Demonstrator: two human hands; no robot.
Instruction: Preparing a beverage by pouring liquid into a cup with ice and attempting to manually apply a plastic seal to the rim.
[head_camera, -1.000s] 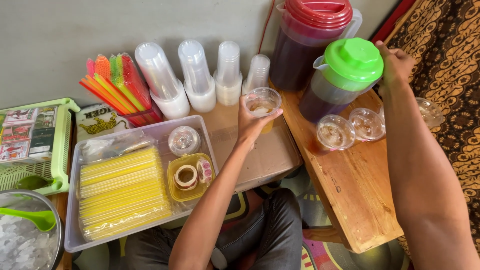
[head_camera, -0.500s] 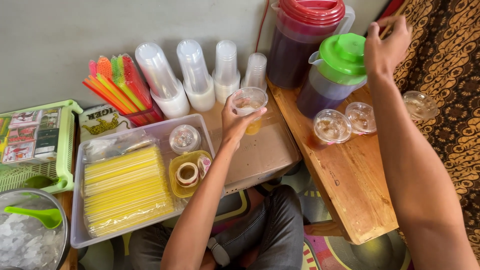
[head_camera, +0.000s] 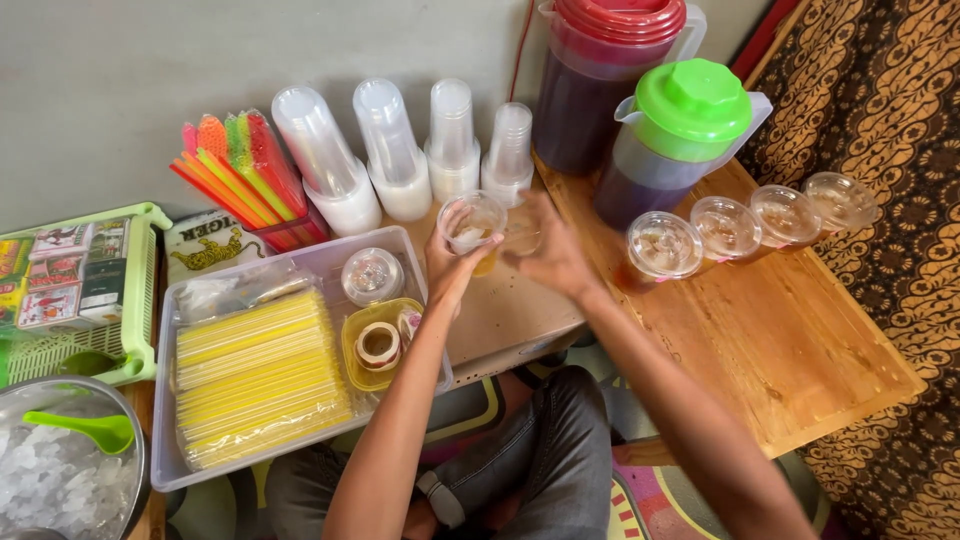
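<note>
Change: my right hand (head_camera: 555, 255) has come away from the green-lidded pitcher (head_camera: 680, 140) at the back of the tabletop, where it was half a second ago, and now sits just beside my left hand; the cup has hardly moved.
Meaning: I judge the pouring is over for this cup and a lid comes next.
Left hand (head_camera: 450, 265): fingers curled round the clear plastic cup (head_camera: 472, 228), thumb on the near side, gripping it firmly.
Right hand: blurred by motion; it seems to carry a clear dome lid (head_camera: 522, 232) at the fingertips, but I cannot tell how far the fingers are spread.
Cup: held up near the middle of the tabletop, just in front of the stacks of empty cups (head_camera: 395, 150), holding ice and a little amber drink.
Nearby: four lidded filled cups (head_camera: 745, 228) in a row on the wooden board by the right edge; a tray of yellow straws (head_camera: 255, 375) by the near left edge.
</note>
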